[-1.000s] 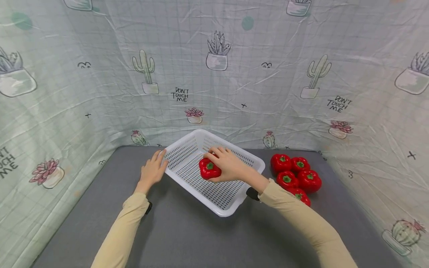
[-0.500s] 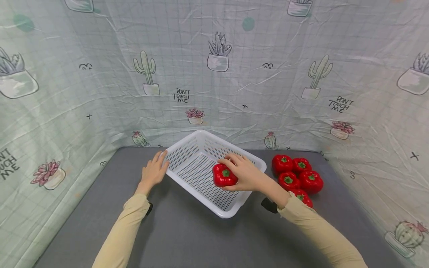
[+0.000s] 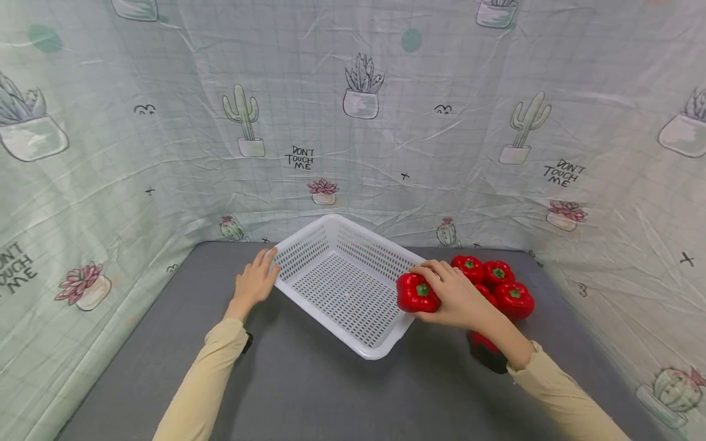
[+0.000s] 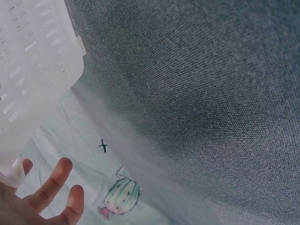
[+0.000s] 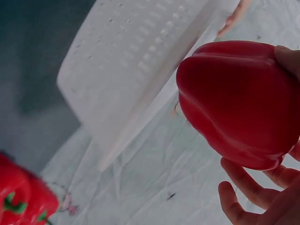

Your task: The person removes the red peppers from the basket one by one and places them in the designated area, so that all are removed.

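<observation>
A red bell pepper [image 3: 416, 294] is held in my right hand [image 3: 455, 296], its green stem facing up, above the right side of a white perforated plastic basket [image 3: 380, 354]. In the right wrist view, thumb and fingers go round the glossy pepper [image 5: 239, 103]. My left hand [image 3: 254, 285] rests against the basket's left rim with loosely spread fingers. From the left wrist, fingertips [image 4: 63, 166] show beside the basket's outer wall [image 4: 42, 79]. No pepper lies on the basket floor that I can see.
Several more red bell peppers [image 3: 513, 300] stand in a cluster on the grey tabletop [image 3: 309, 392], right of the basket. My right arm partly hides them. A cactus-printed cloth [image 3: 364, 153] surrounds the table at the back and sides.
My right hand has carried the bell pepper rightward from over the basket's middle to its right rim. My left hand and the basket have stayed in place.
</observation>
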